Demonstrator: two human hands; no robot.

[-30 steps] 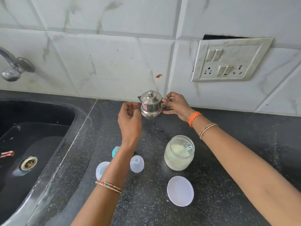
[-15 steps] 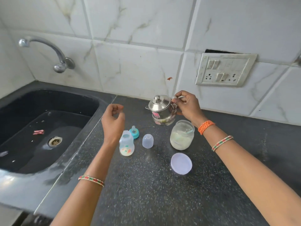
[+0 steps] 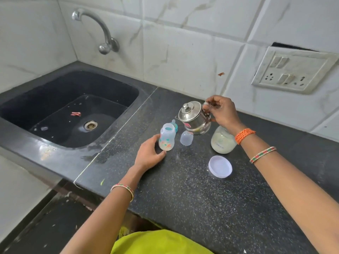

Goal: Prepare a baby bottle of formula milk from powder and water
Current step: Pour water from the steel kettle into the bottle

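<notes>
Bottle [image 3: 166,136] is your landmark: it stands open and upright on the dark counter [image 3: 183,195], just right of the sink [image 3: 60,107]. Right of the bottle and farthest from it sits the jar of powder [image 3: 222,143], open, with its round lid [image 3: 220,166] lying flat nearer to you. Above and right of the bottle, your right hand [image 3: 221,112] pinches the handle of the steel kettle [image 3: 194,118], which is lifted off the counter and tilted, spout toward the bottle. Your left hand [image 3: 149,154] curls loosely around the bottle's base, thumb and fingers touching it, so keep that hold firm while you pour. Bring the spout directly over the narrow mouth before tipping further, and pour in a thin stream, because the opening is small and the light bottle could tip. Immediately right of the bottle stands the clear cap [image 3: 186,138]; behind the bottle lies the teal teat ring [image 3: 175,126]. Keep the kettle clear of both.
</notes>
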